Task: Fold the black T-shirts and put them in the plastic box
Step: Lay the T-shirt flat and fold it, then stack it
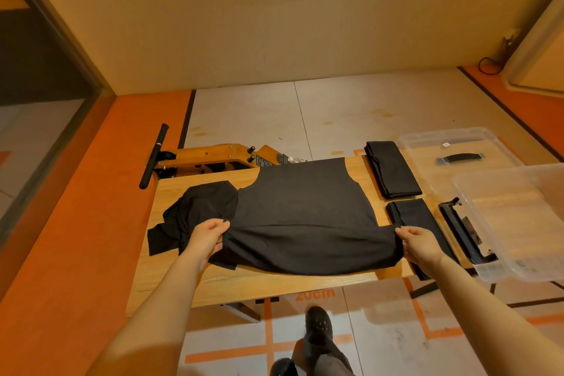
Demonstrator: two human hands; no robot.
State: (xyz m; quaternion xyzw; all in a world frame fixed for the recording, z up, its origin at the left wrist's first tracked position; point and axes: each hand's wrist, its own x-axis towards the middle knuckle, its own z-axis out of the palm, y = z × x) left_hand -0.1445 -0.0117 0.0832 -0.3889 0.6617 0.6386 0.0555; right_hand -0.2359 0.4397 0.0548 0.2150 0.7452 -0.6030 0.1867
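Observation:
A black T-shirt (305, 217) lies spread across the wooden table (244, 281), its near part lifted slightly. My left hand (207, 236) pinches its left edge and my right hand (419, 243) pinches its right edge. A crumpled black T-shirt (192, 207) lies left of it, partly under my left hand. Two folded black T-shirts rest on the right side of the table, one far (392, 172) and one near (418, 217), the near one partly hidden by my right hand. The clear plastic box (518, 223) stands at the table's right end.
The box's clear lid (454, 146) lies behind the box with a black handle on it. A black clip piece (464, 232) sits by the box's left wall. A wooden frame with a black bar (155, 156) stands beyond the table's far left. My foot (317, 323) is below the table's front edge.

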